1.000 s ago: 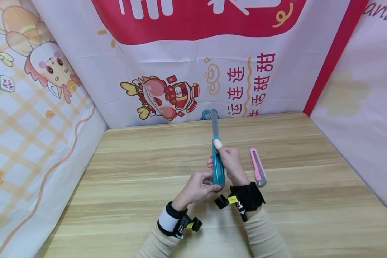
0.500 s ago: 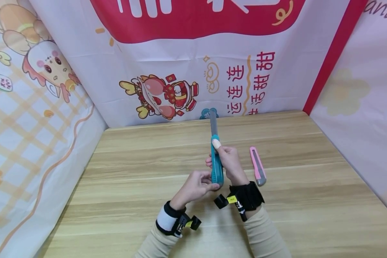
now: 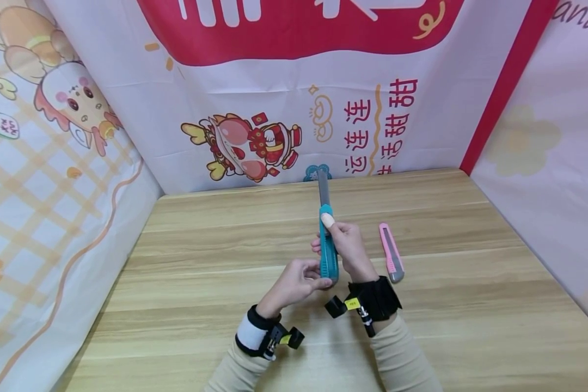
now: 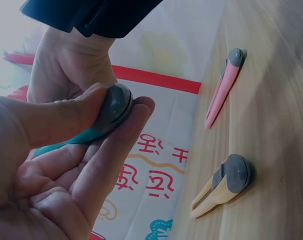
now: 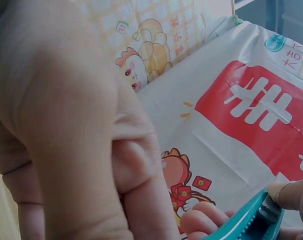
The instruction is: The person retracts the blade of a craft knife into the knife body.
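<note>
A teal utility knife (image 3: 329, 258) is held up over the table, its long grey blade (image 3: 324, 190) extended toward the back wall. My right hand (image 3: 351, 247) grips the body, thumb on the dark slider (image 5: 269, 207) in the right wrist view. At the near end, my left hand (image 3: 294, 284) pinches the grey end cap (image 4: 115, 107) between thumb and fingers. Right of my hands lies a pink utility knife (image 3: 391, 251) with a grey end. In the left wrist view a pale orange utility knife (image 4: 219, 190) rests on the table; the head view does not show it.
The wood-grain table (image 3: 201, 245) meets a printed cloth wall (image 3: 255, 81) at the back. Patterned cloth also hangs along the left and right sides. Both wrists carry strapped cameras, the right strap (image 3: 376, 298) being close to the pink knife.
The teal knife stays in both hands and has shifted very slightly left. Its blade looks a little shorter than before. The pink knife stays where it was.
</note>
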`<action>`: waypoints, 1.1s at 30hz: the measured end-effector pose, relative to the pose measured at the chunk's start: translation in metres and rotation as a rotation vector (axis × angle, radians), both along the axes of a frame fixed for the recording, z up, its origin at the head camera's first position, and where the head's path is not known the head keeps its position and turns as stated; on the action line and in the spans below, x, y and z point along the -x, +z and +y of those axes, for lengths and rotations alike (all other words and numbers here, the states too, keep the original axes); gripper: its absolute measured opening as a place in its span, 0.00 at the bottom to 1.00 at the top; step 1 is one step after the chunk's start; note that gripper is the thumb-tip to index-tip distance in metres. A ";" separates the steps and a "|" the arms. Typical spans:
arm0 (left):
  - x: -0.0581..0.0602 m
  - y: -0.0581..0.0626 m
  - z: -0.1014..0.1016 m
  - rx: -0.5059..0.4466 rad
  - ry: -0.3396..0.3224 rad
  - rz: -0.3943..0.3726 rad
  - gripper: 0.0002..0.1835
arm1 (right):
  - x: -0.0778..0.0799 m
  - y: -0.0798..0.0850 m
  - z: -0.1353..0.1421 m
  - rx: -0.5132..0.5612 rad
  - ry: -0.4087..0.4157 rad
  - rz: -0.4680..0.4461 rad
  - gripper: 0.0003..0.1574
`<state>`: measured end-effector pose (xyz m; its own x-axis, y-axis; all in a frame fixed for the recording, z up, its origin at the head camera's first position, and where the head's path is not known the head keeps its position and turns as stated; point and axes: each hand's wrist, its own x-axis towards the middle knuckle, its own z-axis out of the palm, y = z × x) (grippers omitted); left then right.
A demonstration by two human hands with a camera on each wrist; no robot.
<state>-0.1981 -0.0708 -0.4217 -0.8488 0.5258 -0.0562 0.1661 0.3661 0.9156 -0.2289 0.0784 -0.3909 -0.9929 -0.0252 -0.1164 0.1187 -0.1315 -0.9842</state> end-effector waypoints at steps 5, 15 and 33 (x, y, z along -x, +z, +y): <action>0.001 -0.001 -0.002 -0.058 0.006 -0.062 0.15 | 0.001 -0.003 0.000 0.018 0.015 0.005 0.30; 0.003 -0.001 -0.004 -0.107 -0.006 -0.141 0.16 | 0.001 -0.004 0.002 0.010 0.046 -0.012 0.31; -0.001 0.002 -0.001 -0.109 -0.033 -0.095 0.15 | 0.001 -0.004 0.002 0.019 0.018 -0.013 0.36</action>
